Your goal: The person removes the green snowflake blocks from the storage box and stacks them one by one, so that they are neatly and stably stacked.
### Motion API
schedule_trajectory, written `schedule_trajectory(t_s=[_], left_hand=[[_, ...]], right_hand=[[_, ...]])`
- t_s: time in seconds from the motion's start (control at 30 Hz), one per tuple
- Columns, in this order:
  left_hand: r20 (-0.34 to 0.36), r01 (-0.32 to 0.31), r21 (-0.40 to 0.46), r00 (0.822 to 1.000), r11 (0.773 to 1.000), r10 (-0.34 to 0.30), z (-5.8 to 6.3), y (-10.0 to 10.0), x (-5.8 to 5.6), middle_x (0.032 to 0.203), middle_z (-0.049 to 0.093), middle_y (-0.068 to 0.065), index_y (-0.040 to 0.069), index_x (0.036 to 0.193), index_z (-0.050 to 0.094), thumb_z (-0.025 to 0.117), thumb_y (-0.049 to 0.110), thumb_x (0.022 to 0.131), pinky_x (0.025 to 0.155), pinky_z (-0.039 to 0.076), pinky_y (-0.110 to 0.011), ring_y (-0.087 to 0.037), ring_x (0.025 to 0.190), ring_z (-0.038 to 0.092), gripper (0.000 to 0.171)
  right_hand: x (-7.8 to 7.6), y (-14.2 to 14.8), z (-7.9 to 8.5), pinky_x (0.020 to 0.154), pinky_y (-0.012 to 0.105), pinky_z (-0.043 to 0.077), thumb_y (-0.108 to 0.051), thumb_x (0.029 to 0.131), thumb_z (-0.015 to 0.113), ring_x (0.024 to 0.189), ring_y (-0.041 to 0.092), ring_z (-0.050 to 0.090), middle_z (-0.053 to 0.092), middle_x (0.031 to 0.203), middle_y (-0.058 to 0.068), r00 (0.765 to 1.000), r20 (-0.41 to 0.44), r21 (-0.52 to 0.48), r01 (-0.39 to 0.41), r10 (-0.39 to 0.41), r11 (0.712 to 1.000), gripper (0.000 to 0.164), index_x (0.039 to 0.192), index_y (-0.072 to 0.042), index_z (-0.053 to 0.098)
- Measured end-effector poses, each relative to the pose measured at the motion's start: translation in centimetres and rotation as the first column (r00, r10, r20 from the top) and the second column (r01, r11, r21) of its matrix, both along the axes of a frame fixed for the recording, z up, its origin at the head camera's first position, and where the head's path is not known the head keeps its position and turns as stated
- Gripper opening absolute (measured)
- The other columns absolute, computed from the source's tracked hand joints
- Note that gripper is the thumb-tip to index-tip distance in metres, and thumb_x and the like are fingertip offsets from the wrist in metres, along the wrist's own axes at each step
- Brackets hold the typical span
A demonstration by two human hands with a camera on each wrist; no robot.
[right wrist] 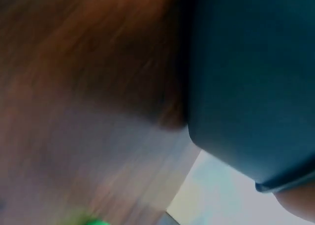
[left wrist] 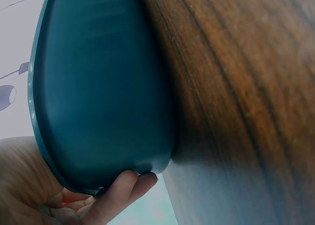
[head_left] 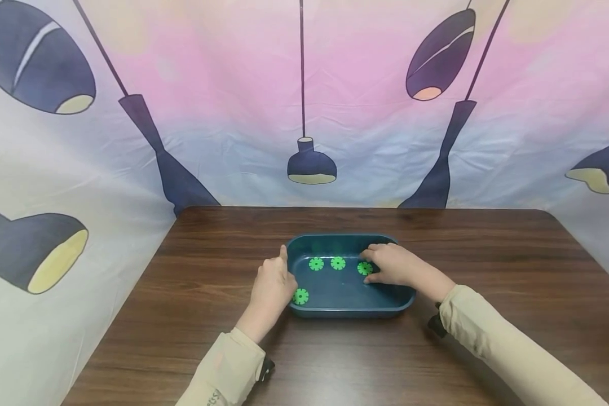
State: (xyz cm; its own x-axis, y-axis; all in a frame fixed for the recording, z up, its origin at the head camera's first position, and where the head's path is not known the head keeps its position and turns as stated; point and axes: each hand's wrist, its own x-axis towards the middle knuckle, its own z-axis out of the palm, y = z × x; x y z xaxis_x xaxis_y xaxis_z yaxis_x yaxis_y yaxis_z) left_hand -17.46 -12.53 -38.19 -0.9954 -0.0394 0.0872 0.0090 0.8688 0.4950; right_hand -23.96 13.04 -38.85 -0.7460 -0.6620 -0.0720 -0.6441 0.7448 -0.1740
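A dark teal tray [head_left: 342,309] stands on the table with several bright green notched discs on its floor. My left hand [head_left: 274,283] grips the tray's left end at the rim, and in the left wrist view its fingers [left wrist: 118,191] lie against the outer wall. One green disc [head_left: 300,296] sits close by this hand, partly hidden. Over the tray's right end reaches my right hand [head_left: 393,265], its thumb and fingers spread around another green disc [head_left: 365,268]. Two more, a left disc [head_left: 316,264] and a right disc [head_left: 338,263], lie side by side near the back wall.
The brown wooden table [head_left: 223,254] extends on all sides of the tray. Behind it hangs a cloth backdrop [head_left: 254,113] printed with lamps. A small blurred green patch [right wrist: 96,222] shows at the bottom of the right wrist view.
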Motion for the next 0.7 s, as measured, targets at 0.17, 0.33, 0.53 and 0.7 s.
schedule_trajectory(t_s=[0.17, 0.33, 0.53, 0.7], left_hand=[[-0.004, -0.001, -0.013, 1.000, 1.000, 0.001, -0.1, 0.1, 0.0, 0.052, 0.045, -0.005, -0.009, 0.138, 0.038, 0.058, -0.004, 0.076, 0.041, 0.031, -0.022, -0.012, 0.043, 0.041, 0.065], [-0.018, -0.004, -0.010, 1.000, 1.000, 0.004, -0.1, 0.1, -0.1, 0.053, 0.046, -0.005, -0.008, 0.137, 0.039, 0.059, -0.004, 0.076, 0.041, 0.031, -0.022, -0.012, 0.043, 0.041, 0.064], [-0.022, 0.001, -0.017, 1.000, 1.000, -0.001, -0.1, 0.1, -0.1, 0.057, 0.048, -0.006, -0.008, 0.137, 0.039, 0.059, -0.003, 0.076, 0.042, 0.033, -0.022, -0.013, 0.046, 0.044, 0.064], [-0.023, -0.003, -0.024, 1.000, 1.000, 0.002, -0.2, 0.0, -0.1, 0.056, 0.047, -0.006, -0.008, 0.137, 0.039, 0.058, -0.003, 0.077, 0.042, 0.032, -0.023, -0.014, 0.046, 0.044, 0.064]], right_hand=[[-0.1, -0.4, 0.2, 0.078, 0.037, 0.050, -0.034, 0.077, 0.074, 0.094, 0.023, 0.060, 0.060, 0.107, 0.010, 0.999, 0.040, -0.004, 0.024, -0.024, 1.000, 0.052, 0.118, -0.004, 0.062], [-0.6, -1.0, 0.3, 0.075, 0.035, 0.049, -0.026, 0.079, 0.073, 0.088, 0.022, 0.058, 0.058, 0.097, 0.010, 0.989, 0.131, -0.041, 0.078, -0.072, 0.996, 0.042, 0.110, 0.000, 0.063], [-0.5, -1.4, 0.0, 0.073, 0.034, 0.049, -0.019, 0.081, 0.071, 0.082, 0.020, 0.056, 0.058, 0.089, 0.006, 0.972, 0.187, -0.089, 0.162, -0.144, 0.983, 0.029, 0.102, -0.001, 0.064], [-0.1, -1.6, -0.4, 0.071, 0.033, 0.044, -0.016, 0.084, 0.069, 0.078, 0.016, 0.047, 0.053, 0.088, 0.005, 0.969, 0.194, -0.099, 0.172, -0.151, 0.980, 0.026, 0.104, -0.001, 0.062]])
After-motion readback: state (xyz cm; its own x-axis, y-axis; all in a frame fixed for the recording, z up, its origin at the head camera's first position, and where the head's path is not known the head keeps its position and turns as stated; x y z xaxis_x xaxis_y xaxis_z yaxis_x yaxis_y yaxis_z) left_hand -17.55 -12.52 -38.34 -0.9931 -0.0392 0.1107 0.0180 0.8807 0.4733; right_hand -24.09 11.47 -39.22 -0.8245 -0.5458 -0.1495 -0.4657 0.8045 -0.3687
